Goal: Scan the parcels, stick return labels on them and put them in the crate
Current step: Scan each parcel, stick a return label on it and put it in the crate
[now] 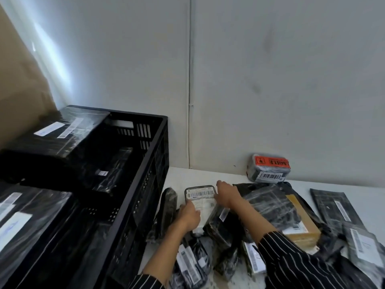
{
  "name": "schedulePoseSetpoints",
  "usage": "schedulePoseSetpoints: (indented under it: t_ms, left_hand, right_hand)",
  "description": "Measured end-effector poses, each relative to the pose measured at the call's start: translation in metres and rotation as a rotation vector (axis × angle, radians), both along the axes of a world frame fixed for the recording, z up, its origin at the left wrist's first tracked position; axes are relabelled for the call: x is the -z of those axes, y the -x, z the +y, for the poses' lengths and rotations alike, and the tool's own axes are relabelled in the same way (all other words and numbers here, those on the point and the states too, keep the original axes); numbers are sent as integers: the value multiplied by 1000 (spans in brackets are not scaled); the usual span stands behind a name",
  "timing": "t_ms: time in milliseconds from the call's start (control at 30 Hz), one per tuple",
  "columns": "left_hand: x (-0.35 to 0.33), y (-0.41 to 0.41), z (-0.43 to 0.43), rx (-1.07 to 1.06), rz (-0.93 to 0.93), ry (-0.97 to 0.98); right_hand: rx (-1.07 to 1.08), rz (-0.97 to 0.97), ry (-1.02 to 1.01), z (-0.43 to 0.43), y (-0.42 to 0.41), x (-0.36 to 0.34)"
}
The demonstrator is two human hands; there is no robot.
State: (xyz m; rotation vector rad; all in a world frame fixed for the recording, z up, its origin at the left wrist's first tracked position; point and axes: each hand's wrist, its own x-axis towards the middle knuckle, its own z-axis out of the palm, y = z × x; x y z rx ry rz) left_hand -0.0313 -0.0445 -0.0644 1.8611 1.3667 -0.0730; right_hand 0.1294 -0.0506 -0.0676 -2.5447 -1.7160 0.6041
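Left hand (190, 216) grips the near-left edge of the grey parcel (203, 202). Right hand (226, 195) lies against its right edge, grip not discernible. The parcel rests on the table (181, 176) just beside the crate (161, 155), its long axis running away from the person, barcode at the far end. Risk: slick wrap slipping from 2 edge-only holds on lifting.

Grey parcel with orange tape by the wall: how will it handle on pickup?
Grey parcel: tape seems to read fragile, so probably breakable. Blocky, holds its shape, likely stiff. Glossy wrap may be slippery.
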Motion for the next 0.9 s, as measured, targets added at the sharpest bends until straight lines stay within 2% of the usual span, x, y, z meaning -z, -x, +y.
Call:
schedulePoseSetpoints:
  t_ms: [233, 367, 467, 533, 633, 833, 900]
  left_hand:
    - [32, -20, 21, -82, 123, -5]
    - [38, -22, 30, -175, 128, -14]
    - [38, -22, 31, -309, 23, -41]
    - [41, -19, 30, -379, -161, -95]
    - [42, -17, 29, -445, -407, -215]
    - [23, -13, 32, -391, -588, -469]
    - [7, -11, 30, -362, -622, -491]
  right_hand:
    - [122, 25, 198, 40, -6, 27]
    - [189, 143, 193, 41, -13, 32]
    - [223, 234, 82, 36, -18, 33]
    - [270, 301, -9, 33, -20, 34]
    - [325, 558, -215, 31, -22, 36]
    - [450, 939, -521, 20, -10, 3]
    - [455, 1005, -617, 13, -6, -10]
